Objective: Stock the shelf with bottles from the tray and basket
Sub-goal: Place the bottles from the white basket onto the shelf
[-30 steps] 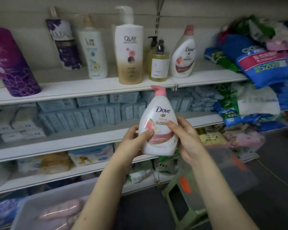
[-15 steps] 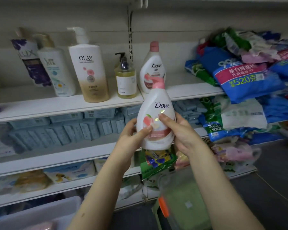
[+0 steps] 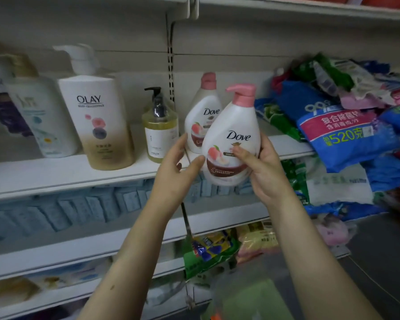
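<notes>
A white Dove bottle [image 3: 234,125] with a pink pump cap is tilted to the right in front of the top shelf [image 3: 67,175]. My right hand [image 3: 261,167] grips its right side with the thumb across the label. My left hand [image 3: 176,172] touches the bottle's lower left with its thumb, fingers spread loosely. A second Dove bottle [image 3: 202,114] stands upright on the shelf just behind. To its left stand a yellow pump bottle [image 3: 159,132], a tall Olay bottle [image 3: 97,121] and a blurred white bottle [image 3: 42,118].
Blue and green bags [image 3: 342,125] are piled on the right part of the shelf. Lower shelves hold rows of pale blue boxes [image 3: 62,211] and packets [image 3: 210,252]. A green stool [image 3: 252,299] stands below, blurred. Dark floor lies at the right.
Both hands have raised the Dove bottle up and to the right, level with the top shelf, beside the standing Dove bottle. The camera has tilted up; the tray is out of view.
</notes>
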